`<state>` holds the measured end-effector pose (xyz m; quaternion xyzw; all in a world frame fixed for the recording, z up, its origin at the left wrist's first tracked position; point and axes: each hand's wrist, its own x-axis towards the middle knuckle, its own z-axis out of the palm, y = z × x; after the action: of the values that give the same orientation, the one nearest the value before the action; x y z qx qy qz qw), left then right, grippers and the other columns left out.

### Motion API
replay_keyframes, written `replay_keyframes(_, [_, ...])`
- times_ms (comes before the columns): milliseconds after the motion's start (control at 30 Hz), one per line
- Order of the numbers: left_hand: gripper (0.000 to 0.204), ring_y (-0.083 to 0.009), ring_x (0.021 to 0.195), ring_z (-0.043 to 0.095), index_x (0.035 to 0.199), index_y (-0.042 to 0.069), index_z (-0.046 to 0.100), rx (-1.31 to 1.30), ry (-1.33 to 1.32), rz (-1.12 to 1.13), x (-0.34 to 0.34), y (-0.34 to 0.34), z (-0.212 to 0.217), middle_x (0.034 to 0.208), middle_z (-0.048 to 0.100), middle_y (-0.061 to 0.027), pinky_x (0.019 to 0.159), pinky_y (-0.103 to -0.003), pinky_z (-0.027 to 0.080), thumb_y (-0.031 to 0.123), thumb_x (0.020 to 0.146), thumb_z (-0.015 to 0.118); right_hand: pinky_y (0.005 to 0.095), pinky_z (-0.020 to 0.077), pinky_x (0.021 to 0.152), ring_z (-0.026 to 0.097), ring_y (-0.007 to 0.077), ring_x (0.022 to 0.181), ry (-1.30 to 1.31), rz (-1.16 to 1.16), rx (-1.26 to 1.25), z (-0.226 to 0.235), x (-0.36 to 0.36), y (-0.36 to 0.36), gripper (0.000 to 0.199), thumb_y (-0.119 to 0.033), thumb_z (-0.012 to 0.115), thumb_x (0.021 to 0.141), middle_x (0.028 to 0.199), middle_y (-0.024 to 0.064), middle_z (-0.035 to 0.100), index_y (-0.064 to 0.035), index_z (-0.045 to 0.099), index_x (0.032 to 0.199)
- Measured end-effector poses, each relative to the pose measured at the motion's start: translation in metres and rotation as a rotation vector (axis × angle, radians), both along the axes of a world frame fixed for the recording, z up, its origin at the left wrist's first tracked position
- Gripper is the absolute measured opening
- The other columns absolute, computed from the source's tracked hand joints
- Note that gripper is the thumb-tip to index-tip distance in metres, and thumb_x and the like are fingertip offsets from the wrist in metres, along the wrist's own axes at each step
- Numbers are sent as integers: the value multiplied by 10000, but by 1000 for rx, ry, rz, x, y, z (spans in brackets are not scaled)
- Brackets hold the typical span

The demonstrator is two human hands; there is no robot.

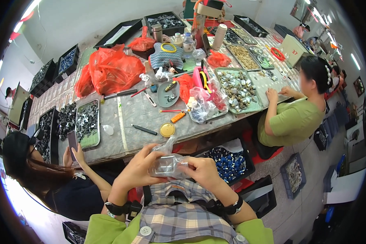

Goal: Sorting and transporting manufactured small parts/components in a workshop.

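Note:
In front of my chest I hold a clear plastic container (166,164) with both hands. My left hand (137,167) wraps around its left side, thumb and fingers closed on it. My right hand (203,171) pinches its right end. A thin translucent piece (168,144) sticks up above the container; whether it is a spout or film I cannot tell. Just beyond, on the table, sit a round yellow disc-shaped item (167,130) and a dark pen-like tool (144,129). An orange-handled tool (177,117) lies farther back, near a grey plate (168,97).
A tray of small black parts (88,122) stands left, beside a person holding a phone (72,144). Another person (293,110) sits right, by a tray of metal parts (236,91). Below the table edge is a bin of blue pieces (227,160). Red bags (114,69) lie behind.

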<state>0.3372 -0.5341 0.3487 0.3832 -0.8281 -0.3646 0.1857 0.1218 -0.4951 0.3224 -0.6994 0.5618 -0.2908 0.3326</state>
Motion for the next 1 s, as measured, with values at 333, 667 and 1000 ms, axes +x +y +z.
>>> replay_keyframes(333, [763,-289,1145,389,1158,60,440,250,182,452,70,23,-106,1252,330,-159,939,-352,343,235,509,803,305,408,490,557,177,535,68,-188,-13,-114,28,-141,167,-256,637,727,573,74,559,-121,657,823])
replay_keyframes(667, [802,-313,1156,360,1144,50,439,310,218,581,78,25,-119,1230,350,-171,952,-370,316,279,482,830,394,457,641,579,283,764,434,-73,-25,-218,87,-214,162,-247,605,732,888,87,609,-163,638,867])
replay_keyframes(1000, [779,-256,1232,274,1223,65,392,624,582,145,54,-20,-107,1303,280,-133,1000,-351,230,242,577,789,210,448,711,546,78,791,-897,235,967,-100,51,-134,308,-131,595,808,957,25,591,4,556,1082])
